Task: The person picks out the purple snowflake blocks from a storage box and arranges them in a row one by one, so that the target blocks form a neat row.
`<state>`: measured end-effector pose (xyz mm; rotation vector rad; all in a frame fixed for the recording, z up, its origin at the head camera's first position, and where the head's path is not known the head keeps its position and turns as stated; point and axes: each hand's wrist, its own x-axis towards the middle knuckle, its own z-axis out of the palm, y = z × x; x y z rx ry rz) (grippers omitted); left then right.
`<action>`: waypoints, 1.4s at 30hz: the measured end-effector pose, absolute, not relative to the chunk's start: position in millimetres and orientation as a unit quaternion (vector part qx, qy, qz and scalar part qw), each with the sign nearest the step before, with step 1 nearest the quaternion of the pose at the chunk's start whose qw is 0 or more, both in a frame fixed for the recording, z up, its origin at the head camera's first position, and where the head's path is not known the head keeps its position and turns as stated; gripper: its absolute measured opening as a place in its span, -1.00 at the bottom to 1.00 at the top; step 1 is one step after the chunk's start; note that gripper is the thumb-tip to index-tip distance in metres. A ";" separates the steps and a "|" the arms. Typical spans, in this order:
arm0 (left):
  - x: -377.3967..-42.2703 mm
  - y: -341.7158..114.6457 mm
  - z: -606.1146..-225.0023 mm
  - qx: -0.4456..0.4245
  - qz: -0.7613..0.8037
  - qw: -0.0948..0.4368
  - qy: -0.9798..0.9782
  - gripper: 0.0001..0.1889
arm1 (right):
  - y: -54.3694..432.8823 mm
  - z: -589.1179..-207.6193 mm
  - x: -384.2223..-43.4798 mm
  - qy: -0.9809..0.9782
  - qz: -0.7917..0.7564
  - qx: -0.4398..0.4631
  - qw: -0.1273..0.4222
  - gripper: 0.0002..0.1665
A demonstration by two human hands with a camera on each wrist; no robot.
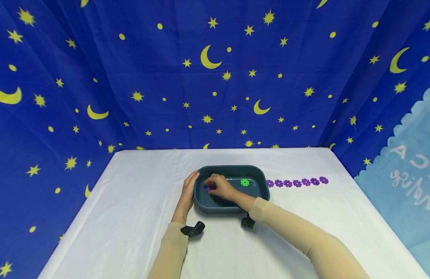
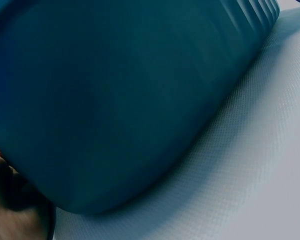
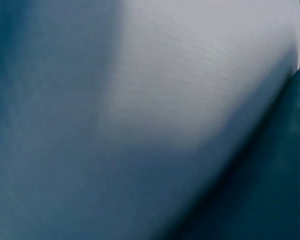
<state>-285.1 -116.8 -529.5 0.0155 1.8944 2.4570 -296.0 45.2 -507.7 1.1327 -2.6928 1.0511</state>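
Note:
A dark teal plastic basin stands on the white table, its outer wall filling much of the left wrist view. My left hand rests along the basin's left side, fingers extended against the outer wall near the rim. My right hand reaches inside over the left part, its curled fingers pinching a purple snowflake disc. A bit of blue shows beside that disc, partly hidden by the fingers. To the right on the basin floor lies a bright green snowflake disc.
Several purple snowflake discs form a row on the white tablecloth, running right from the basin's right side. A blue curtain with yellow stars and moons rises behind the table. Light blue cloth hangs at the right.

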 end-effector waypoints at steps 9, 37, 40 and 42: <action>-287.0 -116.2 -534.1 -0.002 0.785 0.007 0.619 -0.50 | 47.9 -506.8 -299.9 -0.862 0.387 0.329 0.001 -0.69; -288.3 -117.1 -537.1 0.010 0.787 0.003 0.616 -0.52 | 133.2 -449.1 -309.9 -0.763 0.641 0.073 0.037 -0.71; -288.1 -116.1 -537.7 0.013 0.789 0.005 0.614 -0.51 | 151.4 -447.8 -309.0 -0.762 0.645 0.049 0.036 -0.70; -287.3 -115.4 -538.3 0.012 0.789 0.004 0.615 -0.51 | 163.9 -447.7 -307.8 -0.765 0.641 0.042 0.039 -0.67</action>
